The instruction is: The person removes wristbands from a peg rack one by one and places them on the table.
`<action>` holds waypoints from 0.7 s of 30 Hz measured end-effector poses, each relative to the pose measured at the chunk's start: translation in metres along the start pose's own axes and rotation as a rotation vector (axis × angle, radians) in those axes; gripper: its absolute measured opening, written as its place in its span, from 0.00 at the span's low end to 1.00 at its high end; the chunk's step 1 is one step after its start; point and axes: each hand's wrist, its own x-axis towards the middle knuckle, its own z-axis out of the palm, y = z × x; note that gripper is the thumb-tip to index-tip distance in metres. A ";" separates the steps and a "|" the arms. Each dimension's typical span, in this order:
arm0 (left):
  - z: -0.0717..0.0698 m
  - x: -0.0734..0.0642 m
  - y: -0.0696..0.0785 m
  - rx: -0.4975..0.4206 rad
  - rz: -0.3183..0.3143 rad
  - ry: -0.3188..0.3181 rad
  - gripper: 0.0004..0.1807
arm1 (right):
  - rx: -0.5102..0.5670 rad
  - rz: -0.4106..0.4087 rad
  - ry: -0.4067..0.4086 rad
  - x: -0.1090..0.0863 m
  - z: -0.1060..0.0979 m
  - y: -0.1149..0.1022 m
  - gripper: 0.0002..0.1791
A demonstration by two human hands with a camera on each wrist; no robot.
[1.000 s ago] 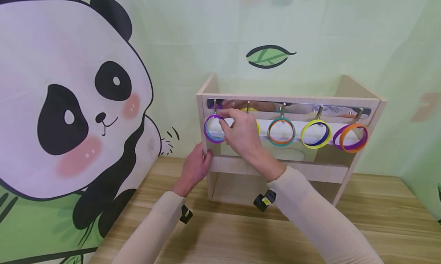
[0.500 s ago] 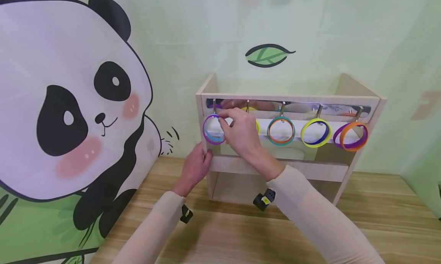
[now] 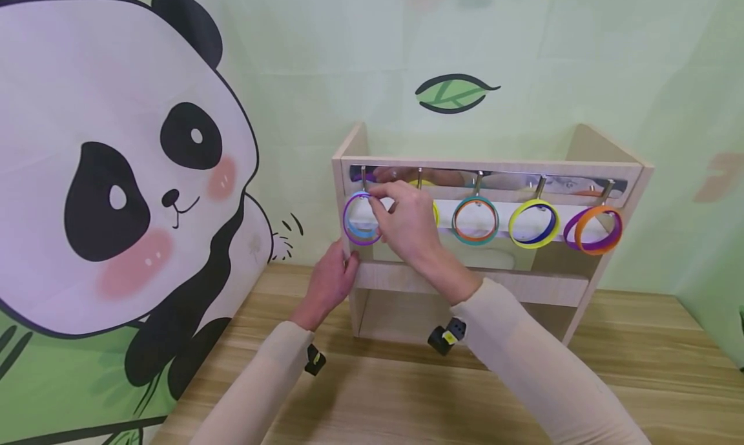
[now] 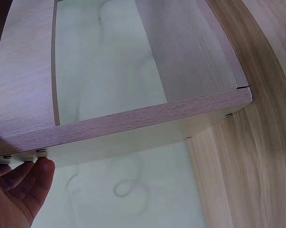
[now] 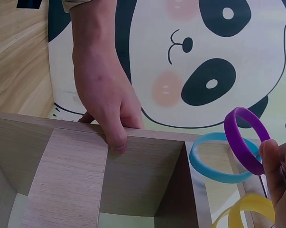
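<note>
My right hand (image 3: 409, 225) pinches a purple ring (image 5: 240, 151) between thumb and fingertips at the leftmost metal hook (image 3: 363, 179) of the rack. In the right wrist view a light blue ring (image 5: 218, 176) hangs just behind the purple one. A yellow ring (image 5: 249, 202) hangs on the neighbouring hook, partly hidden by this hand in the head view. My left hand (image 3: 328, 280) grips the left side panel of the wooden shelf (image 3: 471, 282), thumb on the front edge and fingers along the outer face, as the left wrist view shows.
To the right, a teal ring (image 3: 475, 241) with an orange one inside, a yellow ring (image 3: 513, 228) with a blue one, and an orange ring (image 3: 616, 235) with a purple one hang on hooks. The shelf stands on a wood-grain table (image 3: 395, 393) before a panda-printed backdrop (image 3: 192, 277).
The purple ring has shifted slightly, with more of the light blue ring showing inside its lower part. Both hands stay in nearly the same place.
</note>
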 end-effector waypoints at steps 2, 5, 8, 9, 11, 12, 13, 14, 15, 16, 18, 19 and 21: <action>0.000 0.000 0.001 0.000 -0.002 -0.002 0.18 | 0.007 0.006 0.004 0.000 -0.001 0.000 0.07; 0.000 0.000 0.001 -0.002 -0.005 -0.004 0.18 | 0.018 0.017 0.000 0.000 -0.002 -0.001 0.07; -0.001 0.001 0.002 -0.006 -0.007 -0.004 0.18 | 0.025 0.024 -0.006 0.000 -0.004 -0.001 0.08; -0.001 0.001 0.002 -0.006 -0.006 -0.004 0.19 | 0.030 0.024 -0.009 0.000 -0.004 -0.001 0.08; -0.001 0.001 0.001 -0.005 -0.007 -0.004 0.19 | 0.037 0.021 -0.011 0.000 -0.005 -0.001 0.08; -0.001 0.001 0.001 -0.005 -0.006 -0.004 0.19 | 0.040 0.019 -0.012 0.000 -0.005 -0.001 0.08; -0.001 0.000 0.001 -0.003 -0.007 -0.004 0.19 | 0.044 0.018 -0.012 0.000 -0.005 -0.001 0.08; -0.001 0.000 0.001 -0.003 -0.007 -0.004 0.19 | 0.047 0.015 -0.010 -0.001 -0.005 0.000 0.08; -0.001 0.000 0.001 -0.003 -0.006 -0.003 0.19 | 0.050 0.014 -0.009 -0.001 -0.005 0.000 0.08; -0.001 0.000 0.001 0.001 -0.005 -0.001 0.19 | 0.051 0.011 -0.007 -0.001 -0.005 0.000 0.07; 0.000 0.001 0.001 0.004 -0.002 0.000 0.18 | 0.060 0.007 -0.004 -0.001 -0.006 0.000 0.08; 0.000 0.000 0.001 0.004 -0.002 0.000 0.18 | 0.062 0.004 -0.002 -0.002 -0.006 -0.001 0.08; 0.000 0.001 0.000 0.006 -0.004 0.002 0.18 | 0.063 -0.007 0.001 -0.003 -0.008 -0.001 0.07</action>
